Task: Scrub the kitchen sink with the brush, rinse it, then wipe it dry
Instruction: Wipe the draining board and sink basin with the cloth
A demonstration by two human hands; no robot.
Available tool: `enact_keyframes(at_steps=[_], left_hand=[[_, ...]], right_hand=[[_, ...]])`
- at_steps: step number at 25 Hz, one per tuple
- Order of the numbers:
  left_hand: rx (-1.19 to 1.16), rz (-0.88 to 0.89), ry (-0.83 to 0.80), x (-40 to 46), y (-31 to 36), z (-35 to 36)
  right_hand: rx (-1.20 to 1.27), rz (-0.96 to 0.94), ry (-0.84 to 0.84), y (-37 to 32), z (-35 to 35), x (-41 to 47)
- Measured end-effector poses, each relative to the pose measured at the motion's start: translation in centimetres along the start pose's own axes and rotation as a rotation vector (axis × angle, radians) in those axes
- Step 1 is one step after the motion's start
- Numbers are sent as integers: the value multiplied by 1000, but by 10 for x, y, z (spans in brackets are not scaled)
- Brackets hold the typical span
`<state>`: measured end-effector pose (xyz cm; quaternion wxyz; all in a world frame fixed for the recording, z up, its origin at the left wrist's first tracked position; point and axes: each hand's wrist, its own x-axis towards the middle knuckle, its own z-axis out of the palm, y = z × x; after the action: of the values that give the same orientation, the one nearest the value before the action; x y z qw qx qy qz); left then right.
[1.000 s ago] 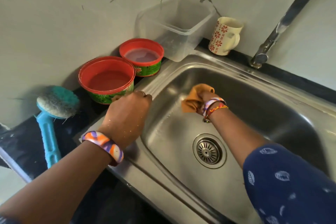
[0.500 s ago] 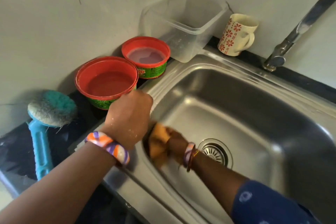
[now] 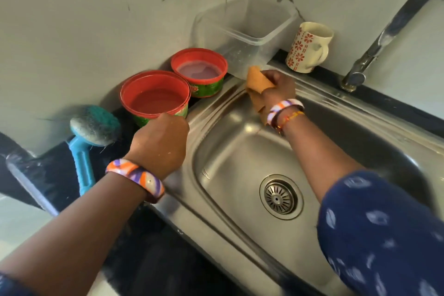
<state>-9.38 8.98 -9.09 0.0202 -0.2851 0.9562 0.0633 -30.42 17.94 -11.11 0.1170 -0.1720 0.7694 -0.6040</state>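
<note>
A person's right hand (image 3: 278, 86) clutches an orange cloth (image 3: 258, 85) against the far left corner of the steel sink (image 3: 240, 163), on its ridged rim just beside a clear plastic container (image 3: 242, 29). The left hand (image 3: 161, 144), fingers curled under and gripping nothing visible, rests on the sink's left rim by a red tub (image 3: 155, 96). The blue-handled brush (image 3: 89, 137) lies unused on the counter's left end.
</note>
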Motion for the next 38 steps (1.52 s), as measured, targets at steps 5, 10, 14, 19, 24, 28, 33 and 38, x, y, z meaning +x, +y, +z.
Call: enact_keyframes(at_steps=[5,10,14,19,24,28,33,38], left_hand=[[-77,-95,-15,-21,-13,-8],[-33,-173,-3,-44,-8,-19],[59,-211,-10,-66,16,-21],[100,32,-138,-96,58,-5],[50,345,-310,-122,114,0],[84,527,-375,-142,162,-2],[116,675,-469,-159,199,-7],[40,697,-416,-152,185,-45]], right_hand=[[-467,-118,-171,9,35,-27],[-536,-211,-817,-12,29,-120],[-659,-289,-1096,-25,-12,-151],[-778,-145,-1175,-10,-116,-193],[-937,-40,-1144,-7,-205,-240],[-1086,62,-1016,-5,-249,-275],[-1262,299,-910,-7,-307,-302],[-1107,206,-603,-40,-319,-281]])
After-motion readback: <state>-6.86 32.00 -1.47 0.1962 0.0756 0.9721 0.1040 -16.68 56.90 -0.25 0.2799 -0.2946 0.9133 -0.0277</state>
